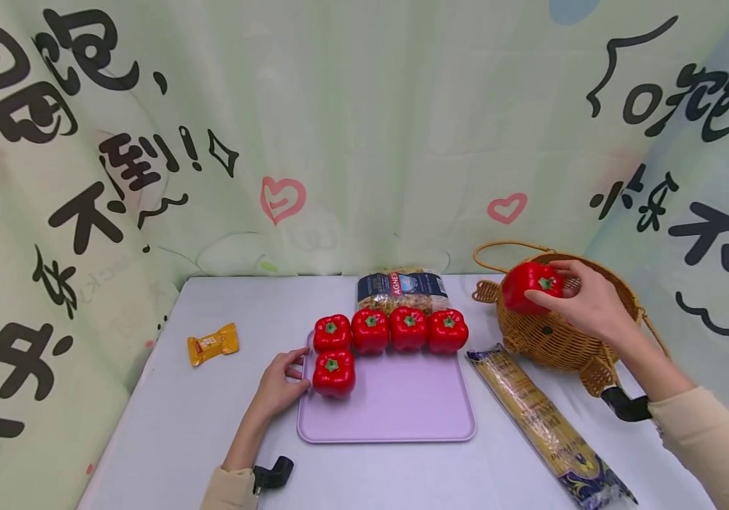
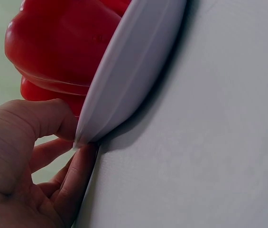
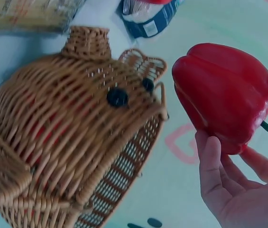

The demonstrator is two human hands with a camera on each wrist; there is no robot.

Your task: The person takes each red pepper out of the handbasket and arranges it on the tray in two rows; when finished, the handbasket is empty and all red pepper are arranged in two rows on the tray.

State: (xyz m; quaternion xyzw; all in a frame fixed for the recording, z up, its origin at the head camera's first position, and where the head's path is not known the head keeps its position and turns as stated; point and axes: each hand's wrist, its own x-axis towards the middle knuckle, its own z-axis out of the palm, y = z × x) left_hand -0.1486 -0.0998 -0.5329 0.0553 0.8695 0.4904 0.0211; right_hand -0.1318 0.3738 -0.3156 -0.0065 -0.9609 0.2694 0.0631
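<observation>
The right hand [image 1: 584, 301] is holding one red bell pepper [image 1: 530, 286] above the rim of a wicker basket [image 1: 555, 340], fingers and thumb curled round the fruit with its green stem facing up; in the right wrist view the fingertips [image 3: 209, 156] are pressing against the pepper's lower side, and the pepper [image 3: 224, 92] is hanging clear of the basket [image 3: 72, 133], just beside its rim. The basket is animal-shaped, with two dark bead eyes and woven ears, and is sitting at about 3 o'clock from the lilac tray [image 1: 402, 411]; something red is showing faintly through its weave, too dim to name. The left hand [image 1: 281, 382] is lying at the tray's 9 o'clock edge, and the left wrist view is showing the thumb [image 2: 34, 118] on top of the tray rim [image 2: 124, 80] and a finger under it, pinching the rim. Five more red peppers are standing on the tray: a row of four [image 1: 390, 329] along the 12 o'clock edge, and a fifth [image 1: 334, 373] just below the leftmost, near the left hand. A bag of short pasta [image 1: 402, 289] is lying behind the row at 12 o'clock. A long packet of spaghetti [image 1: 549, 425] is lying aslant between tray and basket, running toward 5 o'clock. A small yellow snack packet [image 1: 212, 343] is lying well apart at 9 o'clock on the grey table [image 1: 179, 425].
</observation>
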